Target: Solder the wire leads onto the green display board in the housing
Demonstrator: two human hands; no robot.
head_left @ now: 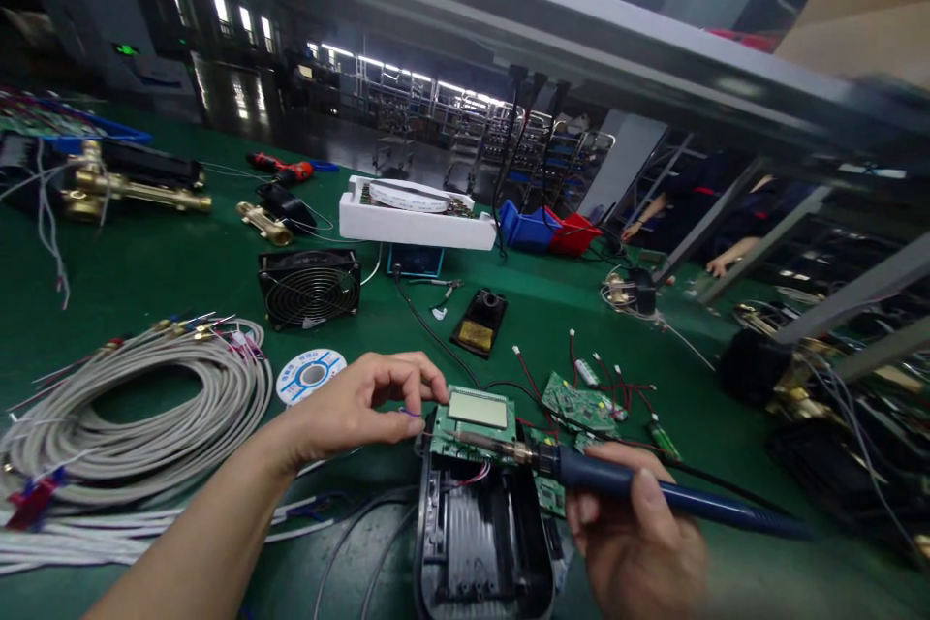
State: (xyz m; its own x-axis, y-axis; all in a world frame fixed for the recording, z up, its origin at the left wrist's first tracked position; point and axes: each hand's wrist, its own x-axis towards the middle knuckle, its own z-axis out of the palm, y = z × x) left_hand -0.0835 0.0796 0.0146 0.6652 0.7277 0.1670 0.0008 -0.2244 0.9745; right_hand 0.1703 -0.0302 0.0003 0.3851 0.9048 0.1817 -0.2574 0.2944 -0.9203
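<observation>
My right hand grips a blue-handled soldering iron, its metal tip pointing left over the lower edge of a green circuit board. A small grey display is mounted on that board. The board lies across the top end of an open black plastic housing, with thin red and white wires running between them. At the board's left edge, my left hand has thumb and index finger pinched on a thin wire, of which a short purplish bit shows. Whether the iron's tip touches the board, I cannot tell.
A solder spool and coiled grey cables lie left. Beyond stand a black fan, a soldering-iron stand and a white foam tray. More circuit boards lie right. Another person's hand shows at far right.
</observation>
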